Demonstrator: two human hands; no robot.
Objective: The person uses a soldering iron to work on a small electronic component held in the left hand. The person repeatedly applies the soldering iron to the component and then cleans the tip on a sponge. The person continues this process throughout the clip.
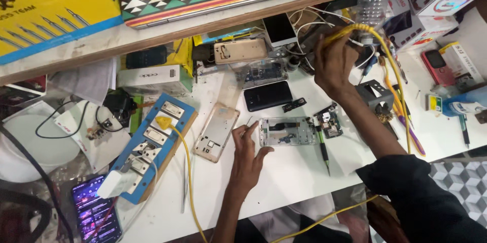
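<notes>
Phone frame (287,131) on the white table (284,172), left hand (248,158) touching it with fingers spread open; at one o'clock, right hand (335,60), fingers closed around yellow cable (393,60).

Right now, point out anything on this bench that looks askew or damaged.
The opened phone frame lies gutted, its circuit board out beside it; the left hand rests at its edge. A gold back cover lies tilted nearby. The right hand is up among tangled yellow cable and white wires.
</notes>
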